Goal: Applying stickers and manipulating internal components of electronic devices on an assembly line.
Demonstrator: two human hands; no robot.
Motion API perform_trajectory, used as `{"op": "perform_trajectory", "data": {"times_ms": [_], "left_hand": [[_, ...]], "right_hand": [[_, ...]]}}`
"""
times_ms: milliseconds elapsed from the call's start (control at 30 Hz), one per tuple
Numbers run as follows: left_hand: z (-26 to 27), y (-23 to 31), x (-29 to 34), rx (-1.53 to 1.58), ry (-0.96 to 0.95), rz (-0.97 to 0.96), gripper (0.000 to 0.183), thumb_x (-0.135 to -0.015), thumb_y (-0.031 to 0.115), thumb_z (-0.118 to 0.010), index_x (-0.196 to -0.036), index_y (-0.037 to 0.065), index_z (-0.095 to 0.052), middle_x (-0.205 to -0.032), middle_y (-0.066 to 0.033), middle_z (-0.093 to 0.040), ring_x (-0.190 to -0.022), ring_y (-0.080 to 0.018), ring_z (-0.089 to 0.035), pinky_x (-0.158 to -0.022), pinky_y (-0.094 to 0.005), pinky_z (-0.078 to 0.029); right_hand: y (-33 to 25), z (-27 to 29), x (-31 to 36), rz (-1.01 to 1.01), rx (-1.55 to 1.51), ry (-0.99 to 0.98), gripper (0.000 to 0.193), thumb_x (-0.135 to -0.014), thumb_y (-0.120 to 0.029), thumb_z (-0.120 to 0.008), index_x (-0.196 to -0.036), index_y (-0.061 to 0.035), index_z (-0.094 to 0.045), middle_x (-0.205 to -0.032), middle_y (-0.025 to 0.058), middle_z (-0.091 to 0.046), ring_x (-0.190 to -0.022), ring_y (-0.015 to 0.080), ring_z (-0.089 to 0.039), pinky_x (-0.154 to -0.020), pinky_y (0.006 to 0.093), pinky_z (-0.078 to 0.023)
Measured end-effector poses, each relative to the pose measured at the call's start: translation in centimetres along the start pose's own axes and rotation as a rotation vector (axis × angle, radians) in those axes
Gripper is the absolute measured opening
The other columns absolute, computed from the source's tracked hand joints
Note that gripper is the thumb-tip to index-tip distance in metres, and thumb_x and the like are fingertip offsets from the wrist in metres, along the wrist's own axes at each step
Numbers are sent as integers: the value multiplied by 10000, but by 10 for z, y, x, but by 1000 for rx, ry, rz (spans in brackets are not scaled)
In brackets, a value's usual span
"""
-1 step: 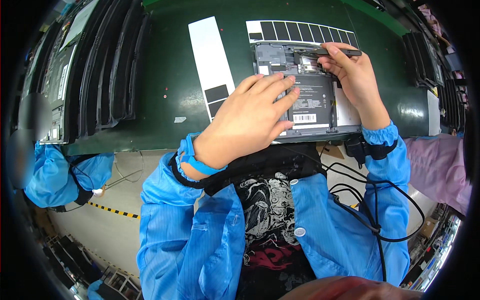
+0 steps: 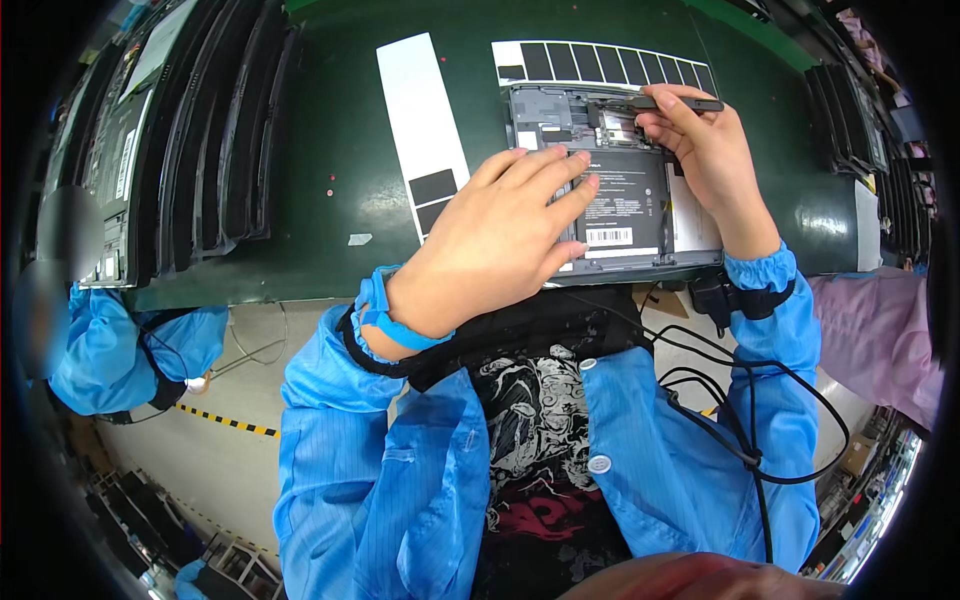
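Observation:
An opened laptop chassis [image 2: 540, 110] lies on the green bench in front of me, its inside facing up. A black battery [image 2: 620, 180] with a white barcode label fills much of its near half. My left hand [image 2: 500, 225] lies across the chassis's left side, fingers stretched out over the battery's edge. My right hand [image 2: 705, 145] grips black tweezers [image 2: 690, 104] between thumb and fingers. They point left over the far part of the chassis, above the silver and dark parts there. I cannot make out whether the tips hold anything.
Behind the chassis lies a white sheet with black pads [image 2: 590, 62]. A white strip [image 2: 415, 100] with black pads lies left of it. Laptop parts stand stacked at the left [image 2: 200, 130] and right [image 2: 845, 120]. Black cables [image 2: 750, 450] hang by my right arm. Co-workers' sleeves show at both sides.

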State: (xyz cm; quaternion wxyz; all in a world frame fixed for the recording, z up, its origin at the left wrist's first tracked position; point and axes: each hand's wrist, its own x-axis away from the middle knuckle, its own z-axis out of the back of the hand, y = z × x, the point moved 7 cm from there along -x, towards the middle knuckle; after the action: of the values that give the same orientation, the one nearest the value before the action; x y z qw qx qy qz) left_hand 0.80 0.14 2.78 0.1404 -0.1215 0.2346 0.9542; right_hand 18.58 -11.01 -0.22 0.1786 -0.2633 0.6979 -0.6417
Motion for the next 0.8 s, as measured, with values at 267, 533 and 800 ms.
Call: {"op": "perform_trajectory", "data": {"times_ms": [267,533,800], "left_hand": [[3,4,-13,-79,34,33,491,-809,297,-655,-1219,54,-537,-1290,-124,-501,-1123,-289,-495,-924,-399,-393],[-13,2,-29,-303,91,42,621,-785,461,-634,-1245,58,-525,-1301,-159,-482,-1063,-291,-490,-851,-395,-407],[4,7,-10,-304,191,30,509,-793,381,-647,-1189,70,-572,-1247,-130,-543,-1072,-283,-511,-846,-390,-415]], "right_hand": [[-2,-3,0,21,3,-15,280,-883,-138,-634,-1044,90,-611,-950,132,-644,-810,155,-644,-776,247,-541],[1,-5,1,55,7,-18,263,-893,-144,-624,-1046,70,-620,-974,136,-638,-834,162,-645,-765,260,-552],[-7,-13,8,123,-31,-43,280,-907,-190,-606,-1079,30,-611,-1014,121,-637,-902,182,-632,-824,282,-522]]}}
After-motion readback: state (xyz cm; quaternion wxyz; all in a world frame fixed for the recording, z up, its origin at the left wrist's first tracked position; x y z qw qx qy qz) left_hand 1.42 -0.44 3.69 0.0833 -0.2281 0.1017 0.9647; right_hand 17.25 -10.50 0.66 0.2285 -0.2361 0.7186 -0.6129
